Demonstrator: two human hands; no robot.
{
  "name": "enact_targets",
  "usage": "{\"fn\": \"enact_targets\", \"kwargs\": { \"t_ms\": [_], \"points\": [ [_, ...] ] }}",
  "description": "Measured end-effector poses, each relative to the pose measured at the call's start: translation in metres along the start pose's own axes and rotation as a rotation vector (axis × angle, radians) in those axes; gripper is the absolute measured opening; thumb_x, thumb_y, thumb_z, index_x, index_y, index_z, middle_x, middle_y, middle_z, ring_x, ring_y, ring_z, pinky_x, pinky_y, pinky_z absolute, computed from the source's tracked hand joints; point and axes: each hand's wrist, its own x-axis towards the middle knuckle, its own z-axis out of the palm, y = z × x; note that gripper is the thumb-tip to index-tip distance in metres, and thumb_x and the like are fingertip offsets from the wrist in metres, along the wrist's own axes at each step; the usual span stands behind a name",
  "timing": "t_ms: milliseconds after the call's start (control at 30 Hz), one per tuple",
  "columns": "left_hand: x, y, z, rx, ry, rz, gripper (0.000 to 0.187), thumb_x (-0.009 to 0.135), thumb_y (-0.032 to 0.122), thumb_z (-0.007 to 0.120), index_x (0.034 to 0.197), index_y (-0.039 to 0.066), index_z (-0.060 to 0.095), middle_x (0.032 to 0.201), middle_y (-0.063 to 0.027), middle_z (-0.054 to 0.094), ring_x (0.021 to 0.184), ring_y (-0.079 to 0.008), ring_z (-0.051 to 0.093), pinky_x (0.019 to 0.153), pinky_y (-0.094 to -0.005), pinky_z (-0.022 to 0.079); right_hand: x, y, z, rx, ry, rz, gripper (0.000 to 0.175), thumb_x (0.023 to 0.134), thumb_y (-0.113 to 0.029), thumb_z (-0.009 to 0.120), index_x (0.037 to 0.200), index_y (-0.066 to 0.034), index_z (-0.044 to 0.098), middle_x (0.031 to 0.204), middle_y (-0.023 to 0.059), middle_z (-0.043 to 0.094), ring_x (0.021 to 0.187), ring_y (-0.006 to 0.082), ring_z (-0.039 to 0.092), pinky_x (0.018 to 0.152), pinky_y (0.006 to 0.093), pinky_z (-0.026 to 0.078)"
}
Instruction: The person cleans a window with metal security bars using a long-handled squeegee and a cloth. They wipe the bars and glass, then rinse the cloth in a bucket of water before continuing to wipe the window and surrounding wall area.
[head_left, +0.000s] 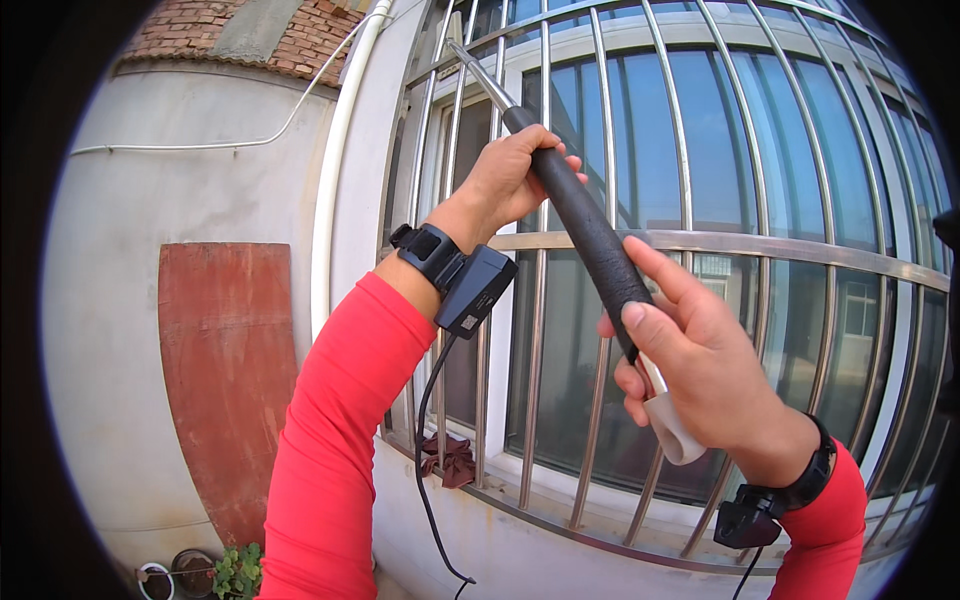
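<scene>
A long pole with a black foam grip slants up and leftward across the view. My left hand is wrapped around the upper part of the grip. Lower down, my right hand holds the grip's bottom end, its index finger stretched along the foam. A pale plastic end cap sticks out below my right palm. Above the foam, the bare metal shaft reaches toward the top left of the window bars; whether its tip touches them I cannot tell.
Behind the bars are sliding window panes. A dark red cloth lies on the sill. A white drainpipe runs down the wall, beside a red panel. Potted plants stand at lower left. A black cable hangs from my left wrist device.
</scene>
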Motion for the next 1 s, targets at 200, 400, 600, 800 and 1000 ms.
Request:
{"fn": "enact_targets", "kwargs": {
  "t_ms": [200,400,600,800,1000],
  "points": [
    [0.002,-0.023,-0.041,-0.059,-0.024,-0.095,0.013,0.085,0.005,0.054,0.096,0.001,0.047,0.086,-0.0106,0.055,0.074,-0.0215,0.06,0.073,-0.0455,0.058,0.019,0.081,0.023,-0.148,0.079,-0.164,0.061,0.099,-0.01,0.045,0.151,-0.001,0.016,0.076,0.0031,0.051,0.059,0.0079,0.048,0.048,0.0259,0.042],
    [-0.021,0.001,-0.073,0.425,0.121,-0.17,0.027,0.083,0.003,0.058,0.102,0.0,0.039,0.085,-0.0154,0.054,0.066,-0.0225,0.064,0.057,-0.0424,0.062,0.03,0.132,0.084,0.318,-0.003,-0.136,0.062,0.102,-0.011,0.041,0.154,-0.0071,0.008,0.08,0.0021,0.048,0.059,0.0082,0.047,0.05,0.0259,0.045],
    [-0.046,0.026,-0.095,0.633,0.117,-0.162,0.03,0.086,0.005,0.059,0.105,-0.001,0.038,0.082,-0.0129,0.055,0.063,-0.0211,0.065,0.056,-0.0393,0.062,0.046,0.156,0.133,0.334,-0.112,-0.154,0.068,0.101,-0.006,0.039,0.154,-0.0127,-0.002,0.109,0.0109,0.048,0.067,0.0109,0.052,0.056,0.0272,0.052],
    [-0.069,0.008,-0.092,0.659,0.117,-0.166,0.04,0.088,0.013,0.064,0.113,-0.003,0.036,0.087,-0.0124,0.056,0.066,-0.0199,0.067,0.057,-0.0361,0.062,0.03,0.17,0.12,0.371,-0.176,-0.119,0.08,0.095,-0.003,0.05,0.152,-0.0121,-0.005,0.097,0.0087,0.05,0.062,0.0122,0.054,0.053,0.029,0.052],
    [-0.093,-0.065,-0.069,0.69,0.09,-0.17,0.057,0.088,0.017,0.066,0.126,-0.004,0.03,0.091,-0.0126,0.057,0.072,-0.0218,0.07,0.061,-0.0328,0.06,-0.021,0.209,0.052,0.111,-0.15,-0.023,0.082,0.091,-0.004,0.055,0.153,-0.0098,0.001,0.099,0.0125,0.054,0.065,0.0153,0.06,0.055,0.0308,0.052]
  ]
}}
